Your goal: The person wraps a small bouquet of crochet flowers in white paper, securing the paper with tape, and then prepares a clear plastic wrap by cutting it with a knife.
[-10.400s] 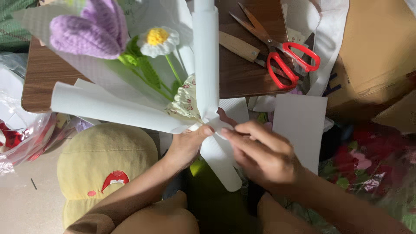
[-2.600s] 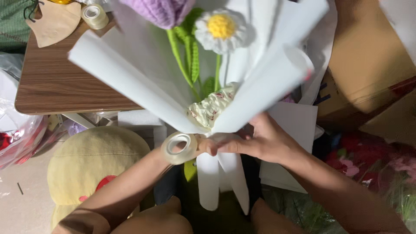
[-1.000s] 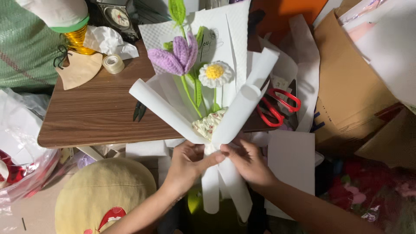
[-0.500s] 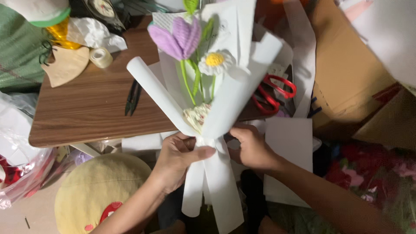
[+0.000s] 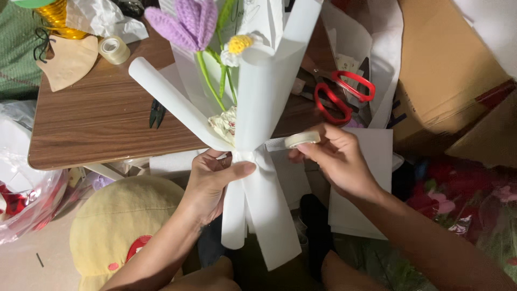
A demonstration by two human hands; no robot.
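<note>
Packaging only:
- Brown cardboard box (image 5: pixel 447 70) — upper right, beside the table, flaps open, flat tan faces.
- Second cardboard piece (image 5: pixel 487 137) just below it at the right edge, same brown, angled.
- Clear plastic bag (image 5: pixel 24 188), crumpled, lower left under the table edge — red contents show through, too blurred to identify.
- Crumpled white wrapper or bag (image 5: pixel 99 16) at the table's top left, next to a gold spool.

No screens or signs visible. Any labels are too small to tell.
</note>
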